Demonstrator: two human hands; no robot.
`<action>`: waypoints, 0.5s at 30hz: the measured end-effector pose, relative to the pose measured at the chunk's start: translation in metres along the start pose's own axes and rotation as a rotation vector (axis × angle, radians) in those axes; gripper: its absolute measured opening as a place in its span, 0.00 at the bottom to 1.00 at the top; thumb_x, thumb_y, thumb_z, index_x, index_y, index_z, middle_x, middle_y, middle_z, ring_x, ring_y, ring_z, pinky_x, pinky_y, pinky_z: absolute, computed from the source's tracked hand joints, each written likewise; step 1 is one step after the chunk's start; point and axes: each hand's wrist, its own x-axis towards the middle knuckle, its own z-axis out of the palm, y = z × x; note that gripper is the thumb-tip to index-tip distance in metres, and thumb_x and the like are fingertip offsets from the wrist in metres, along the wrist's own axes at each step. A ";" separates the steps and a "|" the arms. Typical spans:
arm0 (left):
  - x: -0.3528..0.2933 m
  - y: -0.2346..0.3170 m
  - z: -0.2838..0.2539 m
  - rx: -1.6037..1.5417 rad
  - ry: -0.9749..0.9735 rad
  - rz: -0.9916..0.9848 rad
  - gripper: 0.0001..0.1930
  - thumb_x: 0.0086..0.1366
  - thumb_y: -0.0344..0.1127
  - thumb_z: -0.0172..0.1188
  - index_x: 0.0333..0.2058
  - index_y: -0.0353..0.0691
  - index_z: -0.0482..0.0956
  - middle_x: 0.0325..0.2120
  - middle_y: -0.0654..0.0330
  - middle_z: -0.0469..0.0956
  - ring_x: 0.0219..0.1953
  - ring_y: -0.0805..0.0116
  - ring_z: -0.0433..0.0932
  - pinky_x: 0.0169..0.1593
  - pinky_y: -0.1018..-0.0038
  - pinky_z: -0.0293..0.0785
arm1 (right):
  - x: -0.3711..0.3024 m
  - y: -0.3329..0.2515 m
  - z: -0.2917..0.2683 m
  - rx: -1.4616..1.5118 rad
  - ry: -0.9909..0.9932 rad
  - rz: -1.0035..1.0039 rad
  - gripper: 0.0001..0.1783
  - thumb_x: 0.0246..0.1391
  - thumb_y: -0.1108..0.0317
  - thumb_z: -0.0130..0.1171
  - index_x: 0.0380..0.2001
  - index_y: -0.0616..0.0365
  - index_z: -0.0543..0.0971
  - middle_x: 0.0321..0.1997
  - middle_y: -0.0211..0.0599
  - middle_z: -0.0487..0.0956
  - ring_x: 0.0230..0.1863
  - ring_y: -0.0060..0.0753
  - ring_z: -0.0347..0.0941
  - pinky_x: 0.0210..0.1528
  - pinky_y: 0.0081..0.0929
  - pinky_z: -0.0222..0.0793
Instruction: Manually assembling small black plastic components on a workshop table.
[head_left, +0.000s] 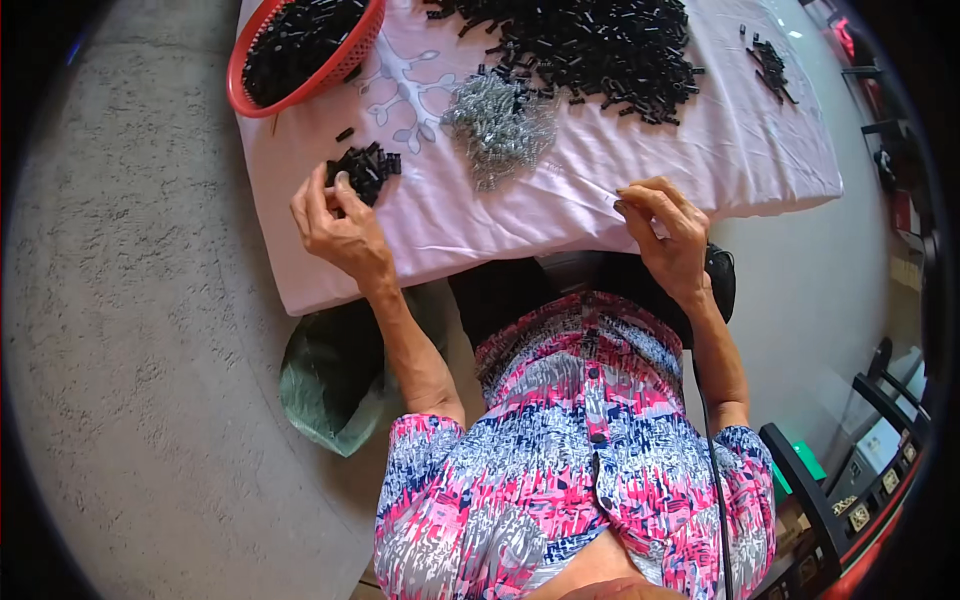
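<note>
At the near left part of the cloth-covered table, my left hand (345, 228) is at a small heap of short black tubes (374, 168). Its thumb and fingers close around a dark tube at the heap's edge. My right hand (668, 232) is held over the table's near edge, thumb and forefinger pinched together. A thin pale piece shows at those fingertips, too small to name. Between the hands, a little farther off, lies a pile of silvery, coil-like metal pieces (500, 130). Beyond it spreads a large heap of black tubes (600, 50).
A red plastic basket (375, 38) of black pieces stands at the far left on the pink cloth (440, 225). A few dark pieces (770, 70) lie far right. Below the table's left edge is a green bag-lined bin (325, 385). Dark metal racks (800, 470) stand at lower right.
</note>
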 end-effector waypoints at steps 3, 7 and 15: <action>-0.016 0.036 0.009 -0.277 -0.159 0.022 0.02 0.61 0.27 0.62 0.33 0.36 0.82 0.30 0.59 0.78 0.30 0.68 0.77 0.32 0.74 0.74 | 0.004 0.005 0.003 0.022 -0.018 0.040 0.07 0.48 0.80 0.63 0.33 0.63 0.80 0.31 0.37 0.79 0.24 0.30 0.76 0.26 0.25 0.71; -0.041 0.090 0.041 -0.466 -0.406 0.242 0.06 0.54 0.24 0.65 0.31 0.38 0.81 0.29 0.58 0.78 0.34 0.61 0.75 0.40 0.69 0.73 | 0.012 0.016 0.009 0.001 -0.038 0.062 0.07 0.47 0.80 0.62 0.33 0.62 0.80 0.31 0.38 0.79 0.25 0.31 0.77 0.26 0.25 0.71; -0.029 0.145 0.085 -0.323 -0.471 0.472 0.07 0.54 0.27 0.64 0.33 0.38 0.81 0.33 0.59 0.78 0.41 0.58 0.72 0.48 0.64 0.69 | 0.012 0.017 0.010 0.082 0.000 0.085 0.08 0.46 0.80 0.63 0.33 0.63 0.80 0.31 0.38 0.80 0.27 0.31 0.78 0.28 0.26 0.72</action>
